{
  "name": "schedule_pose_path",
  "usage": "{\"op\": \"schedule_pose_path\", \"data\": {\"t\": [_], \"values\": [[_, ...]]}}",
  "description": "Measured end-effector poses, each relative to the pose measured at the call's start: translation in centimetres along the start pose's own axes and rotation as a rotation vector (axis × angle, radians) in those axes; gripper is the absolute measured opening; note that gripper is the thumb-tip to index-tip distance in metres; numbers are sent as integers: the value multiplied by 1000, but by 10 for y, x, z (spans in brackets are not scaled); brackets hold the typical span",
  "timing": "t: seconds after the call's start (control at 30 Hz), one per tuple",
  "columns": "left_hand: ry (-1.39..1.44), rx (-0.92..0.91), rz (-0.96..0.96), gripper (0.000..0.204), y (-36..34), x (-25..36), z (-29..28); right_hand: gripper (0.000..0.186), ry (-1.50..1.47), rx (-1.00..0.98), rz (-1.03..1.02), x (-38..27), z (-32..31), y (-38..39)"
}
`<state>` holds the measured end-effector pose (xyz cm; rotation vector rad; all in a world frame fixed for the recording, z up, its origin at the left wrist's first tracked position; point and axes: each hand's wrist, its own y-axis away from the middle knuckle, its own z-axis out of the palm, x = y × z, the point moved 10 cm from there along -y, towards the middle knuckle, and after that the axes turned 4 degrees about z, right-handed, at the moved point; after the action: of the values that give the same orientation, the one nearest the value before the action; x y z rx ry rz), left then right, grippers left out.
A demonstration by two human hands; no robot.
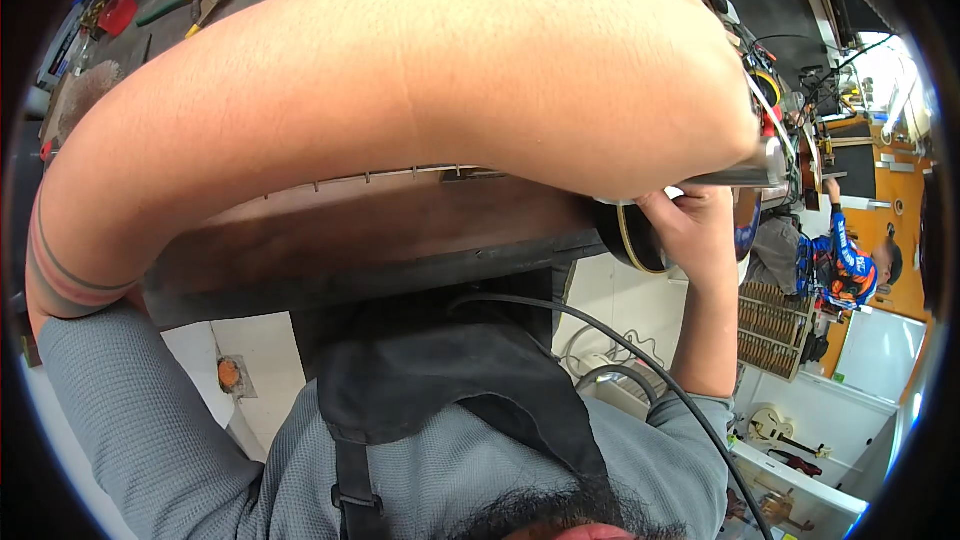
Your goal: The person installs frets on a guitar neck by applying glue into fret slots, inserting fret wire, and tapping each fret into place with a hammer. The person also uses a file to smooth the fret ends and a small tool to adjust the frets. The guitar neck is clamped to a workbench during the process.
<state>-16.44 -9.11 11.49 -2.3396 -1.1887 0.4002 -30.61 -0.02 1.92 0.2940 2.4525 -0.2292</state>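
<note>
My left forearm crosses the whole upper picture, and my left hand (690, 60) is at its right end, with its back toward me and its fingers hidden. Just below that hand juts a dark, blurred metal cylinder (740, 176) with a bright end. My right hand (695, 225) comes up from below, thumb and fingers curled together under the left hand. What they grip is hidden. Beside it curves a glossy black body with a cream edge (628, 235), like part of a guitar. Below my left forearm shows a thin strip with small evenly spaced pegs (368, 178).
A brown bench (420, 225) with a dark padded front edge lies before me. Pliers (208, 12), a red cup (118, 12) and other tools lie at the far left. A black cable (640, 350) runs past my right side. At right, another person (850, 265) works near hanging guitars (780, 430).
</note>
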Motion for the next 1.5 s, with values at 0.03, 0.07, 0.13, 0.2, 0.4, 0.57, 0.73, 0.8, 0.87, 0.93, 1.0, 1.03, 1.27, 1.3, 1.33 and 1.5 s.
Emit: {"op": "schedule_pose_path", "data": {"t": [0.03,0.07,0.13,0.2,0.4,0.57,0.73,0.8,0.87,0.93,1.0,1.03,1.27,1.3,1.33,1.5], "values": [[-9,-2,-24,27,0,5,-1,16,-25,-26,19,5,1,1],[-18,-3,-36,26,1,6,-2,16,-50,-52,39,8,2,0],[-25,-8,-46,26,1,7,-3,14,-113,-25,30,0,2,-4],[-21,-11,-47,26,1,5,-1,15,-75,-39,-19,-4,1,-3],[-30,-12,-60,25,3,5,-1,15,-153,-32,70,2,3,1],[-30,4,-46,25,4,4,5,16,-20,-41,28,4,2,5],[-63,-2,-99,24,3,5,-3,16,-112,-75,28,-4,4,2],[-57,0,-98,24,3,3,-1,14,-135,-15,53,3,2,4],[-58,-12,-101,24,5,2,1,13,-16,-22,-72,-15,2,-1],[-56,-9,-103,24,4,2,2,13,57,-9,-141,-21,1,1],[-54,-6,-105,24,4,-1,2,15,-14,2,-44,-2,-3,10],[-57,-6,-109,23,4,-3,2,15,-72,8,3,6,-1,10],[-77,4,-132,23,6,-10,8,12,23,25,-147,-21,5,-12],[-75,9,-129,23,5,-13,11,12,31,27,-126,-17,5,-14],[-69,14,-124,23,5,-19,14,12,39,29,-104,-14,5,-16],[-99,16,-162,22,5,-31,11,17,105,64,-226,-31,5,-38]]}}
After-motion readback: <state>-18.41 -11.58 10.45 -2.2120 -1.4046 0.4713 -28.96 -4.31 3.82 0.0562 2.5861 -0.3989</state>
